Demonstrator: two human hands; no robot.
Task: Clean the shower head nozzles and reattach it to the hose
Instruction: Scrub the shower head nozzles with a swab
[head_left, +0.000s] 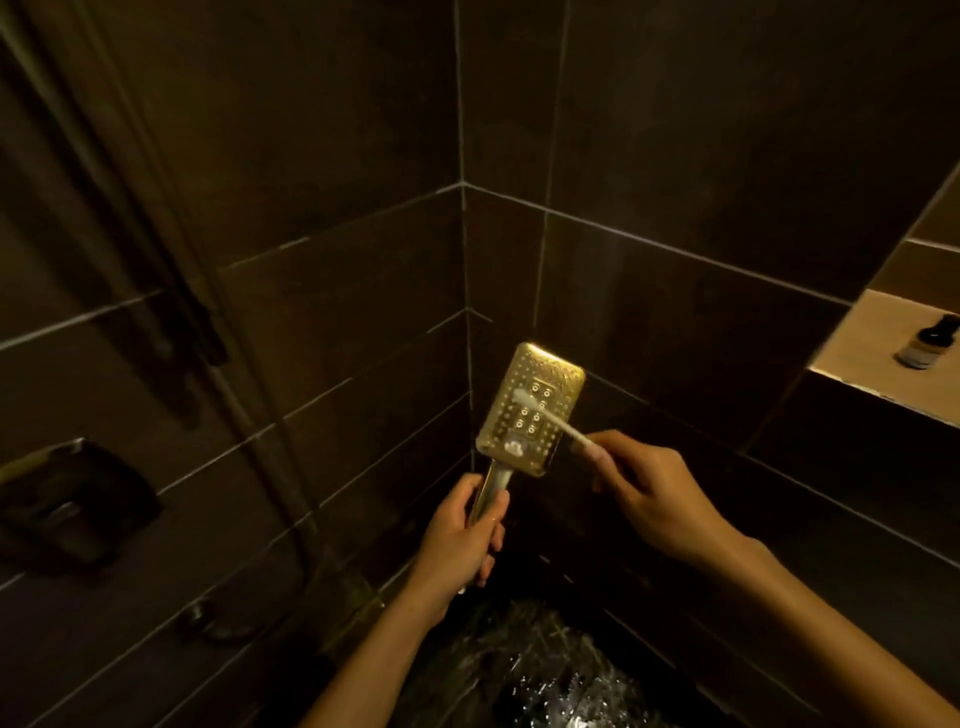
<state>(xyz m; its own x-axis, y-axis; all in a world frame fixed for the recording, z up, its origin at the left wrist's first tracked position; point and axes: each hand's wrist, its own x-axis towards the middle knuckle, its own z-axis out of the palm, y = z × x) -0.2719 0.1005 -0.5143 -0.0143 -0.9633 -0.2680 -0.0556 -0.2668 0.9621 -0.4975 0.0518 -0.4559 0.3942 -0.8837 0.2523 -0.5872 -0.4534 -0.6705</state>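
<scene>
A rectangular gold-toned shower head (540, 382) is held upright in the shower corner, its nozzle face turned toward me. My left hand (460, 538) grips its handle from below. My right hand (649, 493) pinches a thin white brush (550, 415) that lies diagonally across the nozzle face, its tip near the upper left of the face. A small white blob of foam sits near the bottom of the face. No hose is joined to the handle's lower end, as far as I can see.
Dark tiled walls meet in a corner behind the shower head. A riser pipe and hose (171, 244) run down the left wall above a mixer plate (72, 499). A lit niche (883, 353) at right holds a small bottle (927, 343). The floor (545, 670) is wet.
</scene>
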